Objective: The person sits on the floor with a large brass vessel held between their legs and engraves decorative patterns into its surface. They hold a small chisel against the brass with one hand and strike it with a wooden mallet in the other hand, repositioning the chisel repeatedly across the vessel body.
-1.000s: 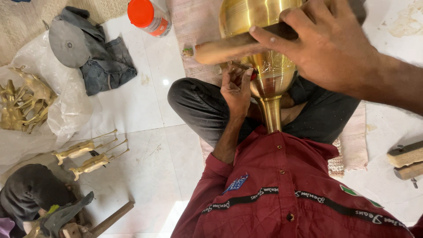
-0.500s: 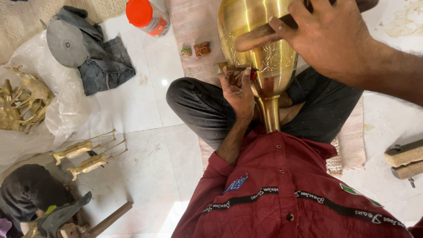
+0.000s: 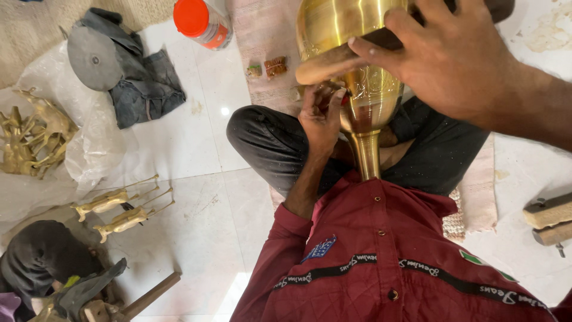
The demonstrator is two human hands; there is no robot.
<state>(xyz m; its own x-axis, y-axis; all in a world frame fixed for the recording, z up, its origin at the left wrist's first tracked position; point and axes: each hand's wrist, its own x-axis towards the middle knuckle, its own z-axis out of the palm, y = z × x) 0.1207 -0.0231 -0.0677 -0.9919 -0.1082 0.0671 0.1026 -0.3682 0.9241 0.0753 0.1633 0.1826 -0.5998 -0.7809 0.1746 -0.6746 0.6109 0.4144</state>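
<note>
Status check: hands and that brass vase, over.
Right hand grips wooden mallet over brass vase. Left hand pressed to vase's engraved side. Nothing obstructing.

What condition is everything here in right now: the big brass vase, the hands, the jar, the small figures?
Brass vase: resting across the lap, neck toward the chest.
Wooden tool: pressed on the vase.
Right hand: gripping the tool.
Left hand: touching the vase's engraved part.
Orange-capped jar: capped.
Brass figures: lying on the floor.
</note>
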